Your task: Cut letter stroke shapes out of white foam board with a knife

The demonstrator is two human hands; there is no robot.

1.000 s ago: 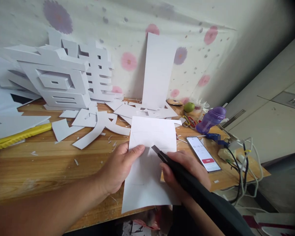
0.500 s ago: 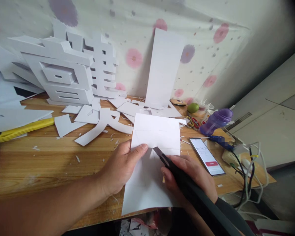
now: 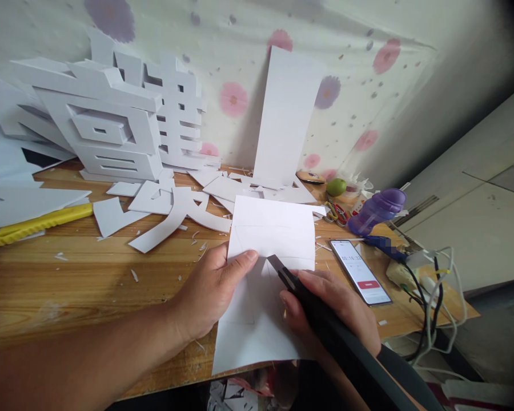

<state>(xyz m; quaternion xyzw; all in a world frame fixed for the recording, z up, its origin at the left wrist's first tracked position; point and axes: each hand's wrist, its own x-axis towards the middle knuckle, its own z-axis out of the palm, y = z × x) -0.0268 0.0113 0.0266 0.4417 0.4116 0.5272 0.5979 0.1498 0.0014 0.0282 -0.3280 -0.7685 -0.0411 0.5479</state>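
My left hand (image 3: 216,285) grips the left edge of a white foam board sheet (image 3: 278,222), thumb on top and fingers hidden underneath. Faint pencil lines run across the sheet, which overhangs the table's front edge. In my right hand (image 3: 338,308) is a black utility knife (image 3: 325,319), tilted so that its blade tip meets the sheet near the middle, just right of my left thumb. Cut white pieces, one a curved forked shape (image 3: 171,220), lie beyond the sheet.
A yellow utility knife (image 3: 43,222) lies at left. White built-up letter shapes (image 3: 107,131) and a tall white panel (image 3: 286,114) stand against the wall. To the right are a phone (image 3: 360,271), a purple bottle (image 3: 377,211), scissors (image 3: 336,214), a green fruit (image 3: 336,186) and tangled cables (image 3: 437,302).
Almost nothing differs. The view has shifted very slightly; both hands, the sheet and the knife blade keep nearly the same position.
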